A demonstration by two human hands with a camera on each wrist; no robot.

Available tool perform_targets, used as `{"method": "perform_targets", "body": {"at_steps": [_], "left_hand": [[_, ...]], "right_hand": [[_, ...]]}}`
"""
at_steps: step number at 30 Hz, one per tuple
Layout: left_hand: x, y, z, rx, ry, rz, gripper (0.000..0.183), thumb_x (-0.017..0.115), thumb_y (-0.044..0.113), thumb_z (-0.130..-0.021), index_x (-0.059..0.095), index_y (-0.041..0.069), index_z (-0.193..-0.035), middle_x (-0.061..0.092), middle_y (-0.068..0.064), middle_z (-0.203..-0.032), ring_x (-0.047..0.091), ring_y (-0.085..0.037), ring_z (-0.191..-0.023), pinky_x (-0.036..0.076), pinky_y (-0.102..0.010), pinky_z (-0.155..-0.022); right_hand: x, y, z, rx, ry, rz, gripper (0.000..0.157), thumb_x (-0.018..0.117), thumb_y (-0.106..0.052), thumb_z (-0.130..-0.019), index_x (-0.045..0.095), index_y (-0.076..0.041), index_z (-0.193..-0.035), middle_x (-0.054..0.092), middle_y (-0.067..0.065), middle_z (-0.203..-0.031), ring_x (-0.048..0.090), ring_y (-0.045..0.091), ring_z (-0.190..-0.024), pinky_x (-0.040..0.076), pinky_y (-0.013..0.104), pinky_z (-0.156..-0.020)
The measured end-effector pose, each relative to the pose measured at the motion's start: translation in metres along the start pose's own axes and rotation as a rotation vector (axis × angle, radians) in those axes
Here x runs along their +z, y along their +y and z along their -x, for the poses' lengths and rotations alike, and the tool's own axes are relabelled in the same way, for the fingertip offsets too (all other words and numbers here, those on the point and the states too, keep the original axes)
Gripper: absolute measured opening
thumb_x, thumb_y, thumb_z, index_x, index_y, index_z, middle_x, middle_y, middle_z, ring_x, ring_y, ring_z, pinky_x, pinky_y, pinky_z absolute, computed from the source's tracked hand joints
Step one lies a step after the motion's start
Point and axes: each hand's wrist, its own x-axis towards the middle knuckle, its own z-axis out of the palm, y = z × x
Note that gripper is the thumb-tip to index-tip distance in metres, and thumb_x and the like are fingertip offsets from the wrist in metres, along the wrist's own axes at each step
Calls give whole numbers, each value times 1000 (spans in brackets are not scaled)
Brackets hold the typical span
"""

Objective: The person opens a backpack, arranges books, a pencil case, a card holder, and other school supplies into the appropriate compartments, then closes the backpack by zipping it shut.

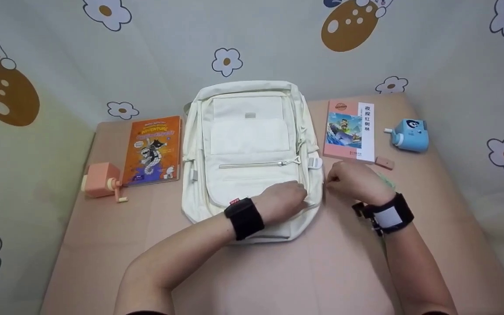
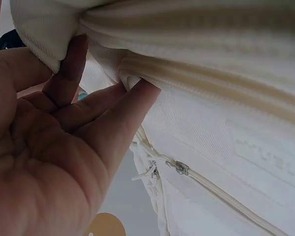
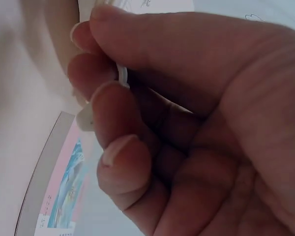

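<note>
A cream backpack (image 1: 250,135) lies front side up in the middle of the table. My left hand (image 1: 282,201) is at its lower right side; in the left wrist view, its bent fingers (image 2: 137,105) hold a fold of the fabric beside a zipper seam (image 2: 211,86). Just off the bag's right edge is my right hand (image 1: 357,181), fingers curled. Seen from the right wrist, its thumb and fingertips pinch a small white pull (image 3: 122,76), mostly hidden by the fingers. A white buckle (image 1: 315,163) hangs at the bag's side above that hand.
Left of the bag lie an orange book (image 1: 153,148) and a pink pencil sharpener (image 1: 102,180) with a crank. To the right are a pink-and-white book (image 1: 350,131), a blue pencil sharpener (image 1: 411,134) and a small pink eraser (image 1: 384,162). Patterned curtain (image 1: 169,52) surrounds the table.
</note>
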Motion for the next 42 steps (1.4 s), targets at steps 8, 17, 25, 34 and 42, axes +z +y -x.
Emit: {"method": "perform_targets", "body": {"at_steps": [8,17,25,34,42], "left_hand": [[6,6,20,-15,27,-65,44,62,46,-99,64,7,-119,62,-8,-127,58,-24,-121,56,-39,-87],[5,-1,46,-53,148,-83,12,57,19,-103,58,8,-99,58,-2,-74,61,-20,-65,52,-39,-53],[-2,-22,46,-34,170,150,18,54,19,-106,50,6,-94,41,3,-62,46,-19,-55,49,-40,-56],[-5,-24,47,-14,168,176,18,55,19,-106,49,6,-95,42,3,-64,45,-18,-58,48,-38,-59],[-4,-25,47,-37,157,205,20,56,23,-106,51,9,-94,44,3,-66,47,-19,-61,48,-38,-60]], "right_hand": [[4,3,-4,-18,5,26,10,71,-11,-93,80,-9,-88,66,0,-72,55,16,-58,46,33,-58],[7,6,-2,13,-26,42,19,65,-15,-94,75,-11,-78,56,-2,-63,52,17,-55,42,33,-55],[6,-1,3,34,-49,90,29,63,-18,-98,66,-11,-70,50,-1,-59,51,18,-53,41,33,-54],[-1,-18,20,-34,-35,123,19,71,-15,-93,70,-11,-75,48,-5,-60,48,16,-55,39,33,-54],[-1,-21,24,-71,-53,111,9,72,-17,-95,76,-12,-89,55,-5,-66,51,15,-59,43,33,-58]]}}
